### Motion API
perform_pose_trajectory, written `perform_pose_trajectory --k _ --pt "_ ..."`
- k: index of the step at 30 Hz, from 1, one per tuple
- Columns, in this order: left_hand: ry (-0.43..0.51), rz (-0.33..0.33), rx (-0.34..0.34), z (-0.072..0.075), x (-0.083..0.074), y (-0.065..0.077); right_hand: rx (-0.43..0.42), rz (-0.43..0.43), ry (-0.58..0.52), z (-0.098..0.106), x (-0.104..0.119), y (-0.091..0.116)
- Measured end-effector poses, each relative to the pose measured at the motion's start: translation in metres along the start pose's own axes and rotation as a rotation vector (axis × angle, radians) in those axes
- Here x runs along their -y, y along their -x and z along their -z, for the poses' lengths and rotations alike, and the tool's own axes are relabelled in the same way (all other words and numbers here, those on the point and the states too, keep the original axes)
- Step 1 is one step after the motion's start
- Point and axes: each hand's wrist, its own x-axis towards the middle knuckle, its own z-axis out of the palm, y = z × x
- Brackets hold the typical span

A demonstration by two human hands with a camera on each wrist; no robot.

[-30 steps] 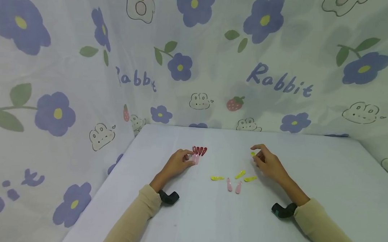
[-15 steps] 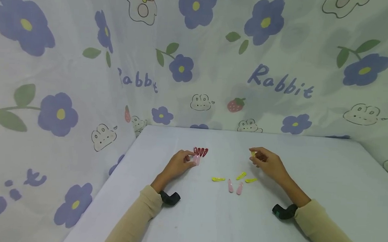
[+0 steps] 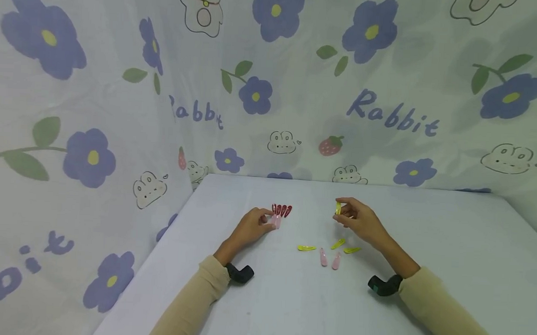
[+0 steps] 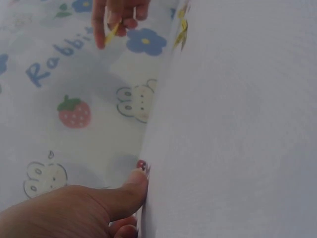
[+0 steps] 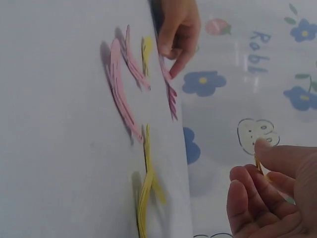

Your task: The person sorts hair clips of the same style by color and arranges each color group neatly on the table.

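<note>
My right hand [image 3: 360, 219] pinches a yellow snap hair clip [image 3: 338, 208] between thumb and fingertips, raised above the white table; the right wrist view shows this clip [image 5: 258, 163] edge-on under the thumb. On the left, my left hand [image 3: 251, 225] rests on the table, thumb and index finger at the two ends of a pink hair clip [image 3: 277, 222]. Just beyond it lie several red hair clips [image 3: 283, 210] side by side in a row. In the left wrist view, the left thumb [image 4: 132, 186] hides most of these clips.
Between the hands lie loose yellow clips [image 3: 307, 248] and, nearer, two loose pink clips [image 3: 323, 257] on the white table [image 3: 289, 308]. A patterned cloth [image 3: 307, 104] hangs behind the table and along its left side. Each wrist wears a black device [image 3: 385, 285].
My right hand has moved left with the yellow clip, which now stands more upright and shows more fully. The left hand stays at the pink clips. The head view has shifted slightly.
</note>
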Motion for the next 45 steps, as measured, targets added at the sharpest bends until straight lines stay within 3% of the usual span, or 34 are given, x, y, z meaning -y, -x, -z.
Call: perform_pose_trajectory --k 14,26,33,45 --pt "-0.001 -0.004 -0.014 0.001 0.001 0.001 0.103 0.113 0.048 -0.042 0.031 -0.024" --pt "-0.006 0.016 0.001 -0.001 0.001 -0.001 0.248 0.069 0.023 -0.075 0.049 -0.038" --pt "-0.007 -0.004 -0.002 0.001 0.0 -0.001 0.28 0.09 0.012 -0.087 0.046 -0.044" --pt "0.005 -0.011 0.001 0.0 0.001 0.001 0.284 -0.006 0.019 -0.1 0.043 -0.044"
